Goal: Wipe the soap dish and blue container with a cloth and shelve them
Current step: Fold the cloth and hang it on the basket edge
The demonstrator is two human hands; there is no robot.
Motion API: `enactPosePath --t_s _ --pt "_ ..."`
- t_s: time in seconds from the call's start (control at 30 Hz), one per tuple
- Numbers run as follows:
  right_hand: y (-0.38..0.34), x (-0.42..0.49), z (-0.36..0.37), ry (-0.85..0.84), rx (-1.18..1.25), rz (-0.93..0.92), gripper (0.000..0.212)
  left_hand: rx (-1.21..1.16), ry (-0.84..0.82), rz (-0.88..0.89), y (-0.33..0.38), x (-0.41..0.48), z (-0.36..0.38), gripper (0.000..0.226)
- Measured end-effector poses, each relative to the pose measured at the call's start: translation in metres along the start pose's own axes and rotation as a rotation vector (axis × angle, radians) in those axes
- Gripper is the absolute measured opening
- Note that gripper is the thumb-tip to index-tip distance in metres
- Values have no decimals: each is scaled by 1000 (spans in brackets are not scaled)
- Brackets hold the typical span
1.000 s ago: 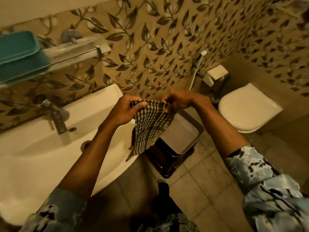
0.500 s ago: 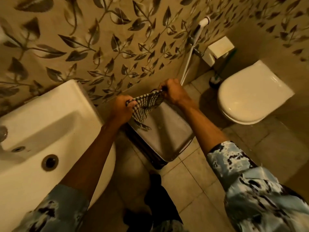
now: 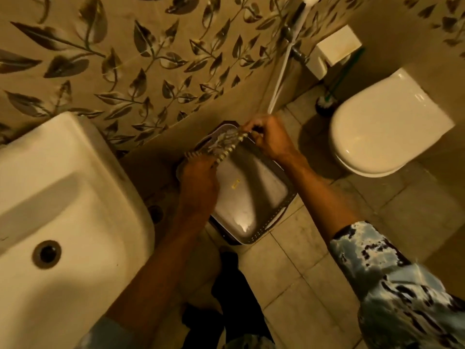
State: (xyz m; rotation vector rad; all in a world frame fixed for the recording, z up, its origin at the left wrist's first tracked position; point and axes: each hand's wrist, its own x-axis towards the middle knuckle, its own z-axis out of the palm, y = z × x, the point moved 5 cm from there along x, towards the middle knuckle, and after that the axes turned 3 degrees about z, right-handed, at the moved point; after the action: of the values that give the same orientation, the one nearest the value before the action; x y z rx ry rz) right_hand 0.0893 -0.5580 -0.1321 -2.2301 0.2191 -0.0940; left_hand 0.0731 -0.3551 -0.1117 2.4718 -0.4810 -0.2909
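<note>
- One checked cloth [image 3: 221, 144], twisted into a rope at frame centre, stretched between two hands: the left hand [image 3: 198, 182] clenches its lower end, the right hand [image 3: 269, 139] grips its upper end.
- One grey bin lid [image 3: 254, 192] lies directly below the cloth.
- One white sink [image 3: 75, 197] fills the lower left; one closed toilet [image 3: 385, 132] sits at right.
- Leaf-patterned wall tiles [image 3: 151, 59] span the top; beige floor tiles [image 3: 314, 248] lie open at lower right.
</note>
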Motion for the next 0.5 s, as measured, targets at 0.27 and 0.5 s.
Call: enactPosePath --t_s 0.27,0.5 --pt "159 -111 87 -588 -523 493 38 97 -700 -273 -28 -89 163 31" --pt "130 -142 96 -656 -645 485 33 119 -634 -214 -47 -100 142 33"
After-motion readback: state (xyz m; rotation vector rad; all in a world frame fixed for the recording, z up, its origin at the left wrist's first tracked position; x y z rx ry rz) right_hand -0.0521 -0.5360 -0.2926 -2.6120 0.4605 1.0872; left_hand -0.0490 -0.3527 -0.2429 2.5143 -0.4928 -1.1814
